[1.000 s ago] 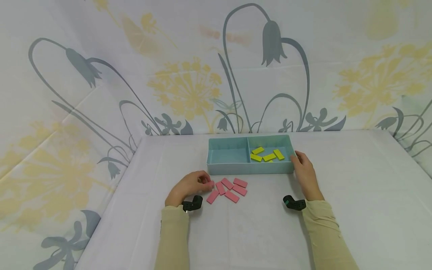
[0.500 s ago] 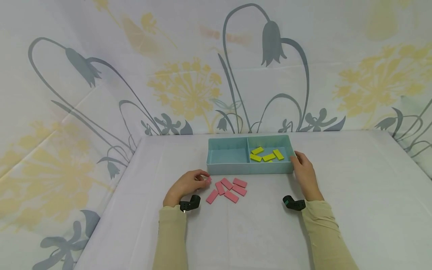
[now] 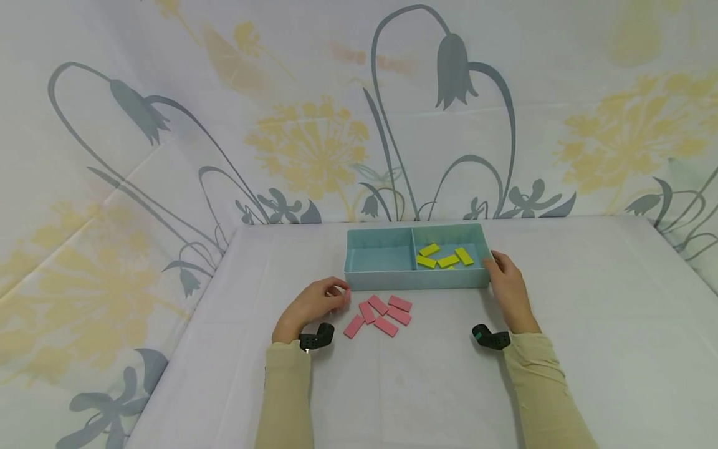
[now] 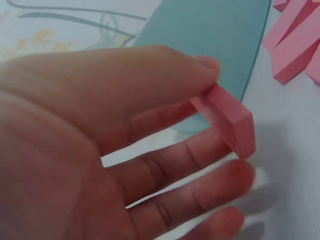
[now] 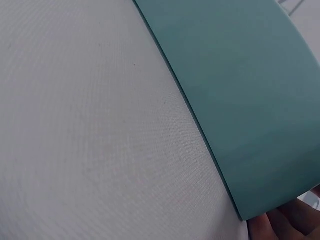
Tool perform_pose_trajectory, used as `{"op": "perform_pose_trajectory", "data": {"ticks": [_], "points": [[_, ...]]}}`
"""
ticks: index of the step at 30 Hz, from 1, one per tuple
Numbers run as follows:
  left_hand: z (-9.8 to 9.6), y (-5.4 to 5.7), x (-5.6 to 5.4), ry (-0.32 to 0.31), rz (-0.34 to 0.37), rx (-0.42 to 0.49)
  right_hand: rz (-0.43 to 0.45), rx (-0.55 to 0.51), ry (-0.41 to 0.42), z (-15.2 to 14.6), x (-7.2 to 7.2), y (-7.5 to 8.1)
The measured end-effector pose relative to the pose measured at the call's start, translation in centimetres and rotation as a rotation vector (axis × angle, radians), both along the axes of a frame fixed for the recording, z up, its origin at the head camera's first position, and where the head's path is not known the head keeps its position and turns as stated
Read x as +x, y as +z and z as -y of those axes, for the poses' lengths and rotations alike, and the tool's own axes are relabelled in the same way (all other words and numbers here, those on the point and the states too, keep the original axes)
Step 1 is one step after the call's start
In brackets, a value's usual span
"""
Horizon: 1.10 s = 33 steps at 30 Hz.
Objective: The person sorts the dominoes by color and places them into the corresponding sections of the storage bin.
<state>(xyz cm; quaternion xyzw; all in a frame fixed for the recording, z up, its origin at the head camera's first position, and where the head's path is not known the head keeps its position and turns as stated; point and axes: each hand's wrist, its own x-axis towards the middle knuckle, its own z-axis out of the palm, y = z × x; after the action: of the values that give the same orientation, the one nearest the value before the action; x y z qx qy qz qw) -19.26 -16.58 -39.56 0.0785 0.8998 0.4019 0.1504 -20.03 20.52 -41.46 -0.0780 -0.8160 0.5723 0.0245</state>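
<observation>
My left hand is by the front left corner of a teal two-compartment box. It pinches a pink domino-like block between thumb and fingers, held on a slant in the left wrist view. Several more pink blocks lie flat on the table in front of the box, just right of that hand. My right hand holds the box's right end at the front corner; in the right wrist view only some fingers show past the box's end. Several yellow blocks lie in the right compartment, and the left compartment holds nothing.
A white cloth covers the table. Behind the box rises a flower-patterned cloth backdrop, which also runs down the left side. A black wrist camera sits on the left wrist, another black camera on the right.
My left hand, pinching the pink block, has moved slightly up and left, away from the loose blocks and to the box's front left corner. The right hand and the box stay put.
</observation>
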Motion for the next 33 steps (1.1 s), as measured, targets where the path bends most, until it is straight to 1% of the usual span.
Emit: {"op": "perform_pose_trajectory", "data": {"ticks": [5, 11, 15, 18, 22, 27, 29, 33], "points": [[0.0, 0.2, 0.0, 0.0, -0.034, 0.045, 0.0, -0.008, 0.005, 0.0, 0.0, 0.0], [-0.1, 1.0, 0.1, -0.019, -0.092, 0.093, -0.003, -0.003, 0.006, 0.0, 0.0, -0.1], [-0.4, 1.5, 0.2, -0.007, -0.132, 0.142, -0.005, 0.0, 0.001, 0.0, 0.0, -0.1], [-0.5, 1.7, 0.3, 0.011, -0.134, 0.179, 0.002, -0.002, -0.002, 0.0, 0.0, -0.1], [-0.7, 1.8, 0.5, 0.014, -0.128, 0.212, 0.024, -0.004, -0.001, -0.1, 0.1, -0.2], [-0.5, 1.7, 0.4, 0.055, -0.19, 0.217, 0.01, -0.008, 0.007, -0.2, 0.0, -0.4], [-0.5, 1.7, 0.3, 0.074, -0.196, 0.224, 0.002, -0.005, 0.008, -0.2, -0.1, -0.4], [-0.5, 1.9, 0.2, 0.07, -0.176, 0.3, -0.003, 0.002, 0.007, -0.2, -0.1, -0.3]]}}
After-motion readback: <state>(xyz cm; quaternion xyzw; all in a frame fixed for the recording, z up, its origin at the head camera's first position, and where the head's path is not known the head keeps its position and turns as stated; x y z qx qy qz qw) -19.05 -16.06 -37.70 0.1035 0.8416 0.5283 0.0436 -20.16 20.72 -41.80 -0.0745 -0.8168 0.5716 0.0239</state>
